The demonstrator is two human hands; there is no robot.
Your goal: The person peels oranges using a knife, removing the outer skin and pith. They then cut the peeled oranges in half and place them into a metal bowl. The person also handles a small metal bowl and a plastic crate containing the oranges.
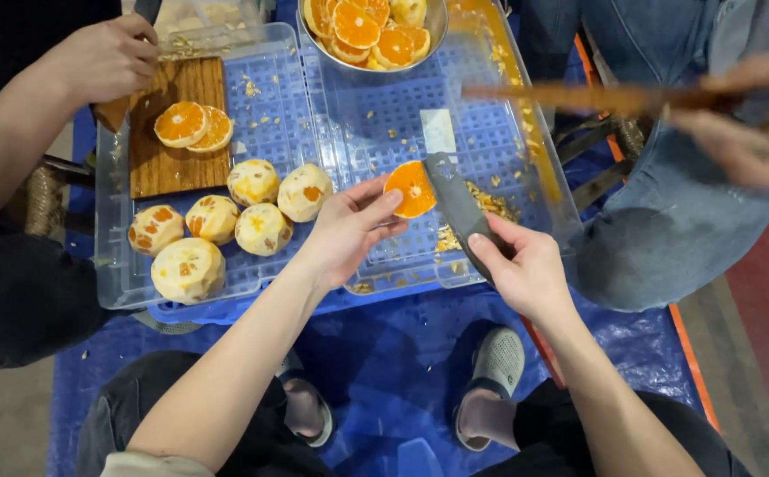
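Observation:
My left hand (346, 228) pinches a cut orange half (411, 189) with its flesh facing up, over the clear plastic tray lid (491, 141). My right hand (519, 265) grips the handle of a broad knife (449, 190), whose blade lies right against the orange half. Several peeled whole oranges (225, 225) sit to the left in a second clear tray (270, 106), close to my left wrist.
A metal bowl (376, 31) of orange halves stands at the far edge. Two halves lie on a wooden board (177, 132), touched by another person's hand (102, 57). On the right another person's blurred hand (747, 115) holds an orange stick. Blue sheeting (384, 353) covers the floor.

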